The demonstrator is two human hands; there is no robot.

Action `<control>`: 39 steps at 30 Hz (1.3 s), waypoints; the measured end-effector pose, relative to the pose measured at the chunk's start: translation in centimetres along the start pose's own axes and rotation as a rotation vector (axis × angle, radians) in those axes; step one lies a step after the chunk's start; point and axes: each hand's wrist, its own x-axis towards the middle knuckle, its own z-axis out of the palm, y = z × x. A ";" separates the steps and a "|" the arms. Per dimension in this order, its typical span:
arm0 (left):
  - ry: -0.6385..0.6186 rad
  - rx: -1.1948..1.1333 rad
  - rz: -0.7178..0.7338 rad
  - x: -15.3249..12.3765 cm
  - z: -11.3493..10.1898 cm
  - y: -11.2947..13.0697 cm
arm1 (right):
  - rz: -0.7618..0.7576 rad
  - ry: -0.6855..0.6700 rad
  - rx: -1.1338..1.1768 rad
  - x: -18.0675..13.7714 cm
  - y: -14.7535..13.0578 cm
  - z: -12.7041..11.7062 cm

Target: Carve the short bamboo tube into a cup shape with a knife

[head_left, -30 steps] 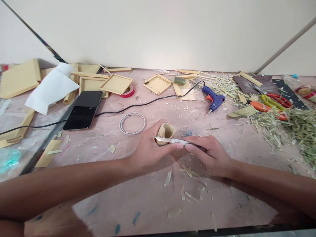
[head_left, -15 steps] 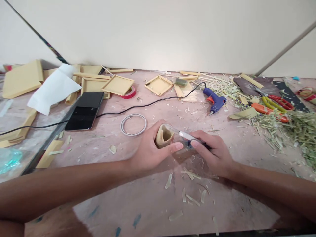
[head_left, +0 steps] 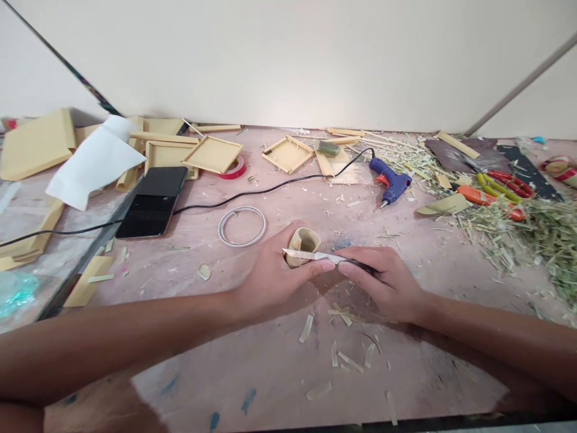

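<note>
My left hand [head_left: 279,264] is wrapped round a short hollow piece of bamboo [head_left: 310,236], its open end facing up toward me. In my right hand [head_left: 383,273] is a craft knife [head_left: 331,258] with a dark handle. Its blade points left and lies across the near rim of the bamboo. My left thumb stretches along beneath the blade, close to the knife's handle. Pale shavings [head_left: 342,314] are scattered on the table just below both hands.
Beyond my hands lie a roll of white tape [head_left: 242,227], a black phone [head_left: 153,201], a blue glue gun [head_left: 395,183] and small tan frames [head_left: 288,154]. To the right are pliers [head_left: 505,185], an orange-handled tool [head_left: 482,197] and a heap of shavings [head_left: 547,240].
The knife has moved left, from beside the bamboo to across its near rim. My right hand has shifted slightly left, and the bamboo has turned a little in my left hand.
</note>
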 end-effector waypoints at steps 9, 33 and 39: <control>0.038 0.044 0.037 0.1 0.1 0.8 | 0.025 0.153 0.045 0.1 -0.6 0.3; -0.033 0.111 0.064 -0.2 -0.2 0.5 | -0.019 -0.008 -0.034 0.2 0.4 -0.4; 0.007 0.051 0.014 0.2 -0.1 0.0 | -0.016 0.040 -0.026 -0.2 0.2 -0.2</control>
